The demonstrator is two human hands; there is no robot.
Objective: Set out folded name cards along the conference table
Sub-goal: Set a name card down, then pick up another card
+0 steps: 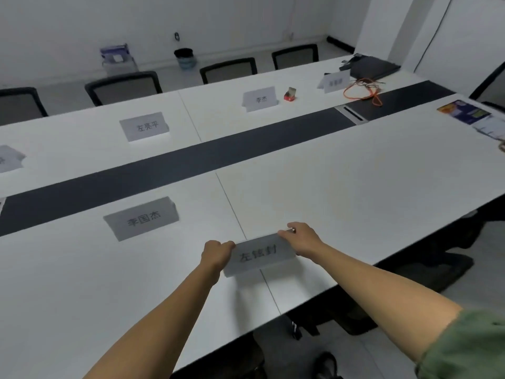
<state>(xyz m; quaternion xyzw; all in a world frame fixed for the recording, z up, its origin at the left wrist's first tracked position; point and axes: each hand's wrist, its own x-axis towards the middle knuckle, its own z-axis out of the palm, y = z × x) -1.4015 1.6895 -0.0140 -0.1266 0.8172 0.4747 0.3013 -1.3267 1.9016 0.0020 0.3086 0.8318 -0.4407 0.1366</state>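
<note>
A folded grey name card [259, 255] with black characters stands on the near side of the white conference table [355, 181]. My left hand [216, 254] grips its left end and my right hand [300, 237] pinches its upper right corner. Another folded card [142, 218] stands to the left on the same side. Across the dark centre strip [191, 162], three more cards [144, 126] [259, 99] [334, 82] stand in a row, and part of one [9, 158] shows at the left edge.
A small red box [289, 94], an orange cable [363, 91] and a black laptop [371, 67] lie at the far right end. Coloured leaflets [470, 113] lie at the right edge. Black chairs [124, 86] line the far side. A bin [185, 58] stands by the wall.
</note>
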